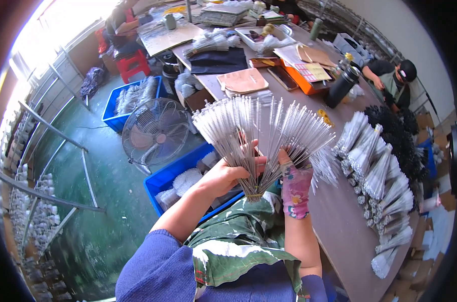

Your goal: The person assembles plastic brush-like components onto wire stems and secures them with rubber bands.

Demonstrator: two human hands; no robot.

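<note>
While wiry stems (253, 185) fan into bristly tips (238, 113), the brush bundle (273, 141) stands between the left hand (233, 172), fingers curled around stems, and the right hand (295, 176). Flowered cloth (297, 194) wraps the latter, whose thumb (284, 157) pinches stems.

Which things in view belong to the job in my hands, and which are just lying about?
Apparently part of the job:
fanned wire-brush bundle, held by left hand and right hand
similar white bundles on the table

Apparently just lying about:
grey fan
black bottle
orange box
</note>
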